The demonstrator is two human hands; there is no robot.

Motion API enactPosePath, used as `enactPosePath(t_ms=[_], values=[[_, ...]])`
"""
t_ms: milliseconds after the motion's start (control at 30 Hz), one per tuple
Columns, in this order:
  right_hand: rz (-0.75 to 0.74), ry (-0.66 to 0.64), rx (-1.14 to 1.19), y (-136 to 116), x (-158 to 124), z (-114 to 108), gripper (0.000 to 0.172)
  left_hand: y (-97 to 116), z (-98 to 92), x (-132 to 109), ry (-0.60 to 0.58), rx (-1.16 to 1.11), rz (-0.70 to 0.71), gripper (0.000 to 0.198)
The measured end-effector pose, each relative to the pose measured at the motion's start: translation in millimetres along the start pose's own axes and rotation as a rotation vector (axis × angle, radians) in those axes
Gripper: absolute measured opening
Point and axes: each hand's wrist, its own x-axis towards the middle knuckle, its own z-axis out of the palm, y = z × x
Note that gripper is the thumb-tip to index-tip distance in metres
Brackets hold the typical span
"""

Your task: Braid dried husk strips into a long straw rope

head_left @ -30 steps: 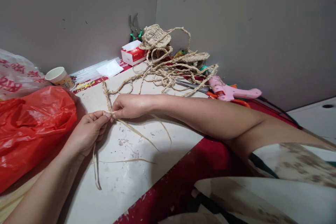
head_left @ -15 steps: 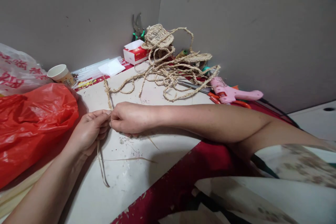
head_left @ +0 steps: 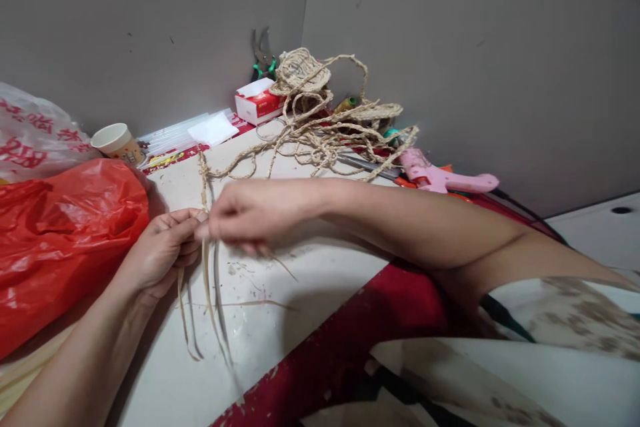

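Note:
A braided straw cord [head_left: 203, 180] runs down from the tangled pile to my fingers. My left hand [head_left: 167, 247] pinches its lower end, thumb against forefinger. My right hand [head_left: 250, 213], slightly blurred, crosses from the right with its fingers curled and its fingertips meeting the left ones at the cord; exactly what they grip there is hidden. Loose flat straw strands [head_left: 207, 280] hang below both hands over the white tabletop [head_left: 260, 360].
Behind my hands lies a heap of braided cord [head_left: 325, 140]. Around it are a red tissue box [head_left: 260, 105], pruning shears [head_left: 263, 57], a pink glue gun [head_left: 440, 179] and clear sticks [head_left: 173, 133]. A paper cup [head_left: 117, 141] and a red plastic bag [head_left: 75, 227] stand left.
My right hand has shifted slightly up and its fingertips left. A second strand now hangs below the hands, and the strand under my left hand has swung left.

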Motion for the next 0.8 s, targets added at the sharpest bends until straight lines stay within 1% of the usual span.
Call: enactPosePath(t_ms=[33, 67, 100, 133, 167, 267, 300, 333, 433, 533, 600, 700, 767, 800], values=[[0.024, 0.212, -0.006, 5, 5, -4, 0.030, 0, -0.3, 0, -0.011, -0.017, -0.006, 0.024], [0.024, 0.386, -0.023, 11, 11, -6, 0.030, 0, -0.4, 0, -0.025, -0.038, -0.016, 0.024], [0.005, 0.482, -0.032, 17, 17, -6, 0.029, 0, -0.3, 1, -0.037, -0.053, -0.024, 0.024], [-0.008, 0.496, -0.005, 22, 23, -4, 0.028, 0, -0.1, 1, -0.042, -0.054, -0.021, 0.024], [-0.007, 0.447, 0.061, 27, 27, -1, 0.028, 0, 0.2, 1, -0.046, -0.048, -0.015, 0.024], [0.104, 0.156, 0.355, 34, 34, 10, 0.035, -1, 1.3, 2, -0.042, -0.033, 0.008, 0.024], [0.148, 0.096, 0.425, 35, 35, 12, 0.037, -1, 1.8, 2, -0.037, -0.031, 0.011, 0.023], [0.182, 0.063, 0.461, 36, 35, 12, 0.038, -2, 2.3, 2, -0.037, -0.028, 0.013, 0.023], [0.182, 0.038, 0.439, 40, 35, 6, 0.040, -1, 3.0, 3, -0.067, -0.003, 0.015, 0.022], [0.190, -0.030, 0.438, 44, 36, -2, 0.041, 0, 2.6, 3, -0.091, 0.035, 0.022, 0.022], [0.226, -0.085, 0.517, 46, 36, -5, 0.040, 0, 1.9, 2, -0.070, 0.073, 0.037, 0.020], [0.273, -0.147, 0.700, 47, 38, -4, 0.040, 1, 0.3, -1, -0.012, 0.173, 0.069, 0.019], [0.303, -0.146, 0.791, 45, 39, -1, 0.039, 3, -1.6, -4, 0.014, 0.250, 0.098, 0.021], [0.316, -0.122, 0.813, 43, 39, 1, 0.037, 5, -2.9, -6, 0.025, 0.300, 0.116, 0.022]])
